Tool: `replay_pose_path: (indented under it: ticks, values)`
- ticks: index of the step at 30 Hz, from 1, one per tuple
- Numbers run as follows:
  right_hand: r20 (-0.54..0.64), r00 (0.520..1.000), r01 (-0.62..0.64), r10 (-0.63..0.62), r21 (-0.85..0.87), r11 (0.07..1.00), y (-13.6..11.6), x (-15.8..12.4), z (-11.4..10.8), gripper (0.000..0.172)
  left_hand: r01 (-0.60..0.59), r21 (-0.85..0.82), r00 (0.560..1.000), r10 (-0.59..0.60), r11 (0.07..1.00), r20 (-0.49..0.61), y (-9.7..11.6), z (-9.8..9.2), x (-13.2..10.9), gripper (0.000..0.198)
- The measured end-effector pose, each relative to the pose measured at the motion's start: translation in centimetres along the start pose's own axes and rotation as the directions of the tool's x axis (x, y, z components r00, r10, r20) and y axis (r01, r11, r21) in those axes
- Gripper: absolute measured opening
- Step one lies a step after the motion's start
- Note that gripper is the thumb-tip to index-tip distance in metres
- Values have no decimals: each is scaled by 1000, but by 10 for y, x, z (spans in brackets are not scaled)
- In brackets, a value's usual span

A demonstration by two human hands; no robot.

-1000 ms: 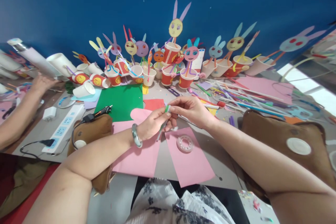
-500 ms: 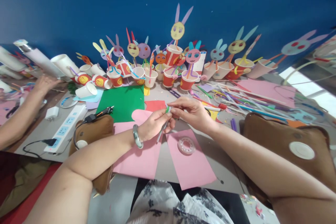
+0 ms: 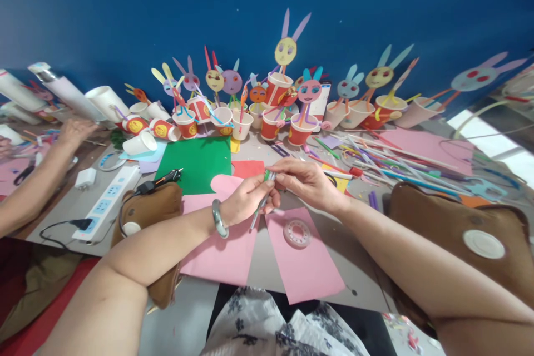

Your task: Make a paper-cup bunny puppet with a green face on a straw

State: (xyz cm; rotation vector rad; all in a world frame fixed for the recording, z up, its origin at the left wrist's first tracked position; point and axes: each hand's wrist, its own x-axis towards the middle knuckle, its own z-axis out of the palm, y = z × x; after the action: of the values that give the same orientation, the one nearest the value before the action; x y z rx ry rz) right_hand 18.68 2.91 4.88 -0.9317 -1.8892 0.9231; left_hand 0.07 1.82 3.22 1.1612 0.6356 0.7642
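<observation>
Hardly anything has shifted in the last second. The left hand (image 3: 246,200) and right hand (image 3: 306,181) still pinch the thin plastic straw with the green tip (image 3: 256,217) between them, each grip closed on it, just above the grey surface (image 3: 261,258). A glossy ring of clear tape (image 3: 297,232) lies on a matte pink paper sheet (image 3: 311,272).

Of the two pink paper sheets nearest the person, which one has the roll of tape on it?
The right pink sheet: the tape roll lies on it. The left pink sheet carries no roll.
</observation>
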Motion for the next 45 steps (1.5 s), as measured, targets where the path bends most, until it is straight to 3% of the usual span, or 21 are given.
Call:
replay_pose_path:
  ticks: [5,12,18,24,29,32,34,36,38,41,43,45]
  values:
    - [8,1000,-7,7,-15,1000,0,-3,1,42,-8,26,1000,9,1000,-28,3,0,1,43]
    - [154,988,-36,12,153,988,-4,-3,6,48,-4,45,999,5,999,-35,6,0,1,47]
    - [194,980,-75,32,220,973,-3,-2,8,52,-10,28,999,11,1000,-42,3,0,0,45]
    - [137,991,-9,-2,81,997,-5,-2,2,51,-4,46,998,7,999,-56,5,0,2,42]
    - [205,979,-24,15,42,999,-6,-3,2,59,-19,25,998,21,1000,-65,6,-2,3,42]
    - [166,985,-25,34,-55,998,-7,-1,0,60,-36,32,996,39,999,-78,6,-4,4,41]
    - [105,993,-39,56,-155,987,-11,1,-6,51,-56,27,993,58,998,-102,6,-6,5,38]
    - [100,992,-44,77,-298,953,-16,1,-14,32,-65,20,988,67,998,-141,5,-9,7,34]
    - [252,960,-4,121,-419,908,-23,0,-22,18,-64,27,981,67,998,-179,4,-12,9,30]
    - [509,807,55,301,-571,819,-30,-5,-27,16,-56,51,975,65,997,-214,3,-14,11,23]
    - [571,702,91,426,-665,741,-31,-8,-23,18,-48,55,971,59,997,-231,2,-15,11,22]
    - [580,641,130,504,-728,673,-29,-9,-16,20,-39,46,971,49,998,-234,1,-15,12,22]
